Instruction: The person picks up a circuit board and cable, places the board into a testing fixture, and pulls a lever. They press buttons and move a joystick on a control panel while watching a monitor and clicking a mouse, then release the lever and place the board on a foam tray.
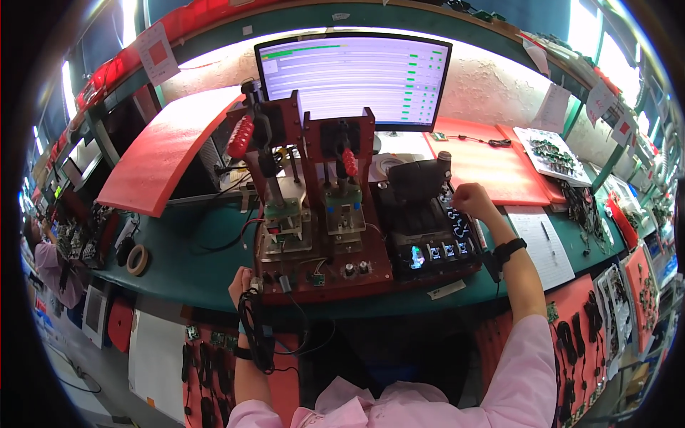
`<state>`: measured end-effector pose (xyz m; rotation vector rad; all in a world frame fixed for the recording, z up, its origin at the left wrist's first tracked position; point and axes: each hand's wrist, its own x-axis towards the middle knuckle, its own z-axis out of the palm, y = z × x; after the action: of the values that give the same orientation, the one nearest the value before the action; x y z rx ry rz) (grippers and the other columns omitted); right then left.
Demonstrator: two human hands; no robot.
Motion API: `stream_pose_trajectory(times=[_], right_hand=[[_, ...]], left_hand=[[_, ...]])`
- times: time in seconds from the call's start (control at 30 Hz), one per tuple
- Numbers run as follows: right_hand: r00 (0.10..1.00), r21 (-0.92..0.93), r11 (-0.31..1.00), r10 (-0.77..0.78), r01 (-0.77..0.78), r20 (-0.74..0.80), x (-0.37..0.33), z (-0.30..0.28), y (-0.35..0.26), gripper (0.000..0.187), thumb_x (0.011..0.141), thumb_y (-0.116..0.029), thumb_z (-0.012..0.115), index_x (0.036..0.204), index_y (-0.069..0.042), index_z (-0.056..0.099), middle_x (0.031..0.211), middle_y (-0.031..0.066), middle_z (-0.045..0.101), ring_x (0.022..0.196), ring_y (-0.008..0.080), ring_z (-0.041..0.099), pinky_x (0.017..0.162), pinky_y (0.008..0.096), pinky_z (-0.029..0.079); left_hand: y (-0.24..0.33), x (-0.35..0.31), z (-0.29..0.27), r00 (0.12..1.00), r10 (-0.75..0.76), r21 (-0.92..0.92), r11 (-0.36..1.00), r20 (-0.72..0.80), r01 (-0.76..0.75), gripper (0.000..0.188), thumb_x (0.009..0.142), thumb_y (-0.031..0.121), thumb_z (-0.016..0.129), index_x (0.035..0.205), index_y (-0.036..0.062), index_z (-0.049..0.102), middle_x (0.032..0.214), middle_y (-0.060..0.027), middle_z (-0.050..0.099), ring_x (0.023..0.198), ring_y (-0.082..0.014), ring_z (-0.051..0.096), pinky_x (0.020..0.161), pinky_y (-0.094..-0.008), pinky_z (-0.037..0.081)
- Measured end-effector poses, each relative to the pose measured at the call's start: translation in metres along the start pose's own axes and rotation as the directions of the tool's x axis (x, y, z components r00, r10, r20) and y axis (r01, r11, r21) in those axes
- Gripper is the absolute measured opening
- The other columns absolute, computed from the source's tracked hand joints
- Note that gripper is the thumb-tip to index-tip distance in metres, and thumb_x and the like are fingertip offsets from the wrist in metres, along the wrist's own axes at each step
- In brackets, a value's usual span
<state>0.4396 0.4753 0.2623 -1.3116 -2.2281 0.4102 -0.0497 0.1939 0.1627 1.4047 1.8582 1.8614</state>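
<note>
At the front left corner of the dark red test fixture (325, 289), my left hand (241, 284) is closed. A coiled black cable (255, 324) hangs from it past my wrist, and a thin lead runs up toward the fixture. Two upright toggle clamps with red handles stand on the fixture, the left handle (240, 137) and the right handle (349, 162). Green circuit boards sit under them, including the left board (282, 209). My right hand (473, 200) is curled at the right edge of a black device (421, 221) with lit small displays; its fingertips are hidden.
Behind the fixture stands a monitor (357, 78). Pink foam sheets (171, 150) lean at left. A tape roll (137, 260) lies on the green bench (193, 274). Right of the device are a paper sheet with a pen (548, 235) and a tray of boards (553, 153). Coiled cables (567, 339) flank my lap.
</note>
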Motion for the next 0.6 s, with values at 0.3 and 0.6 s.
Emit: stream_pose_trajectory(times=[0.3,0.6], right_hand=[[0.999,0.298,0.954,0.002,-0.018,0.054,0.019,0.003,-0.011,0.013,0.074,-0.015,0.074,0.076,-0.004,0.067,0.070,0.0037,0.064,0.064,0.0120,0.060,0.060,0.0274,0.048],[0.960,0.484,0.840,0.137,-0.243,0.244,0.024,0.005,-0.010,0.008,0.078,-0.006,0.064,0.083,-0.001,0.066,0.071,-0.0002,0.061,0.062,0.0083,0.055,0.056,0.0243,0.045]], left_hand=[[-0.016,-0.004,-0.002,0.997,-0.003,-0.043,0.999,-0.076,0.000,0.030,0.098,0.023,0.043,0.079,-0.0001,0.049,0.062,-0.0049,0.037,0.057,-0.0107,0.034,0.051,-0.0264,0.031],[-0.008,-0.002,-0.008,0.998,-0.047,0.057,0.997,-0.037,0.049,0.030,0.097,0.024,0.044,0.079,0.0003,0.050,0.060,-0.0043,0.037,0.055,-0.0107,0.033,0.049,-0.0276,0.030]])
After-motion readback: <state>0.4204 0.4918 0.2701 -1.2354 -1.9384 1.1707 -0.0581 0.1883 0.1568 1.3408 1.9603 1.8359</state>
